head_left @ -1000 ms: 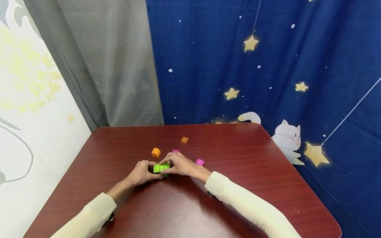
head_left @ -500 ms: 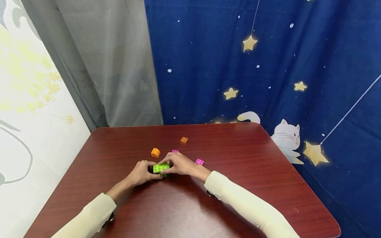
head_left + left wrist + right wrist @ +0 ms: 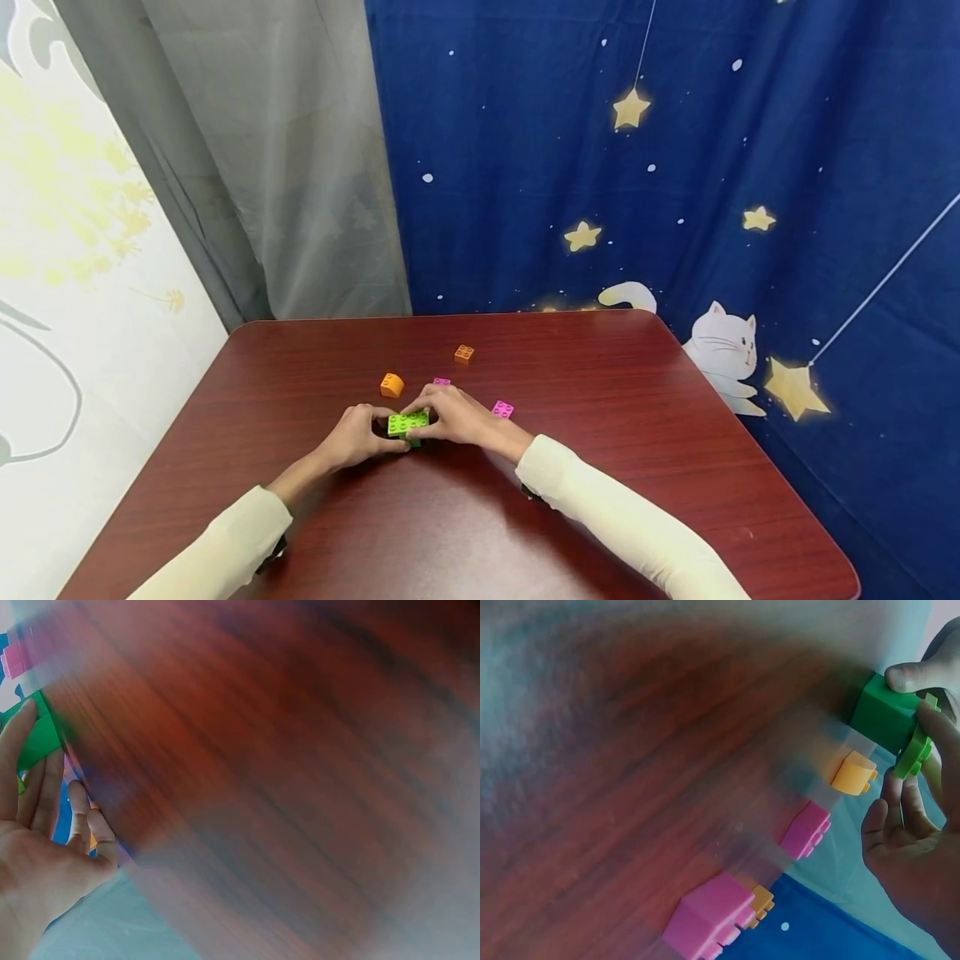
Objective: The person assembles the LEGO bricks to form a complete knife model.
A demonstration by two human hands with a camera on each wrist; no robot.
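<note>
A dark green block [image 3: 885, 712] stands on the table, with a thinner light green studded brick [image 3: 408, 423] at its top. My left hand [image 3: 356, 436] grips the dark green block from the left, its thumb on the near side. From the right, my right hand [image 3: 459, 415] pinches the light green brick between thumb and fingers. In the right wrist view the light green brick [image 3: 913, 754] sits against the block's studded side; whether it is fully pressed on is hidden by the fingers.
Beyond the hands lie a curved orange brick [image 3: 392, 385], a darker orange brick [image 3: 464, 354] and a pink brick [image 3: 442, 382] partly hidden by the right hand. Another pink brick [image 3: 503, 409] lies beside the right wrist. The brown table [image 3: 585, 375] backs onto curtains.
The light green brick and the right hand have shifted very slightly to the right. The left hand keeps its grip, and the loose bricks lie where they were.
</note>
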